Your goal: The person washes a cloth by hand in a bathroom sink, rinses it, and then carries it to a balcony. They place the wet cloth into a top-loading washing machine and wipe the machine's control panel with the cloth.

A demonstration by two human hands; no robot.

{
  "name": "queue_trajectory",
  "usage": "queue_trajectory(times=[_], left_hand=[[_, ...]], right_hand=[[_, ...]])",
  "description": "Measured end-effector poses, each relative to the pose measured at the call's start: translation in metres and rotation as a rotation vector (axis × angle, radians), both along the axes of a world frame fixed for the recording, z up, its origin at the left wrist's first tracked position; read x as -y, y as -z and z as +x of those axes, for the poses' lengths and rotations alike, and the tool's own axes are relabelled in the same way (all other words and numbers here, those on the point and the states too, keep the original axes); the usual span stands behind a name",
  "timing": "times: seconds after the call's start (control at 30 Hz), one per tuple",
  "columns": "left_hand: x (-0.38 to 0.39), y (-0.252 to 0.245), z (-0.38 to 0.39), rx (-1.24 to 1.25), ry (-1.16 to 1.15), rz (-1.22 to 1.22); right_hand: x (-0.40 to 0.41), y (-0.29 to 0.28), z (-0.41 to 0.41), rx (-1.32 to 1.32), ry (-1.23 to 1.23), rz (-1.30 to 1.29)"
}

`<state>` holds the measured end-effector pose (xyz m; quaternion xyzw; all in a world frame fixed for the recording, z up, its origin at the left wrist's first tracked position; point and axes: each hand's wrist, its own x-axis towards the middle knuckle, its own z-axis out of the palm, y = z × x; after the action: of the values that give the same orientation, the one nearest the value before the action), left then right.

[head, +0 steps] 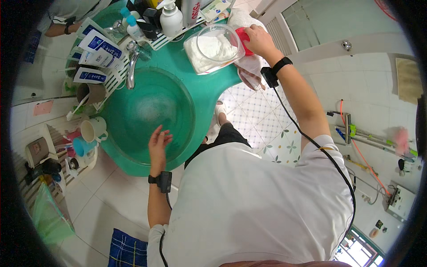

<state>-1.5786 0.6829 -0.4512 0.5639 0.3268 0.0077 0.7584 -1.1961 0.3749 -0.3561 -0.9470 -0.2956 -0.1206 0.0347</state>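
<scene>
My left hand (160, 142) hovers over the near side of the green washbasin (150, 113), its fingers apart and holding nothing. My right hand (259, 41) reaches to the far right end of the counter and grips a red plastic object (244, 40), partly hidden by the hand. Just left of it stands a clear plastic container (207, 63) of white powder with a round transparent rim on top. A chrome faucet (132, 68) rises at the basin's left edge. Under and behind my right hand hangs a pale towel (252, 68).
White racks (166, 36) along the counter hold a white pump bottle (171, 20), several squeeze tubes (100, 46) and a brown cup (91, 93) with a toothbrush. A cream mug (93, 129) stands beside the basin. A shelf with small items is at lower left, a glazed door at upper right.
</scene>
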Motion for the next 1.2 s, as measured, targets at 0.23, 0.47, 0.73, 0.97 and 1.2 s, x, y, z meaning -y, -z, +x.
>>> queue_trajectory(times=[0.23,0.47,0.73,0.97,1.2], left_hand=[[0.009,0.002,0.003,0.006,0.019,-0.009],[0.010,0.004,0.001,0.030,0.014,-0.030],[0.003,0.007,-0.014,0.053,0.037,-0.022],[0.003,0.003,-0.018,0.069,0.067,-0.042],[-0.001,0.018,-0.030,0.095,0.067,-0.053]], right_hand=[[0.004,-0.009,-0.002,-0.024,-0.002,0.005],[0.019,-0.041,0.000,0.001,0.025,0.112],[-0.001,-0.135,-0.057,-0.173,-0.023,0.418],[-0.081,-0.114,-0.106,0.019,-0.329,0.142],[-0.068,-0.098,-0.106,0.014,-0.421,0.187]])
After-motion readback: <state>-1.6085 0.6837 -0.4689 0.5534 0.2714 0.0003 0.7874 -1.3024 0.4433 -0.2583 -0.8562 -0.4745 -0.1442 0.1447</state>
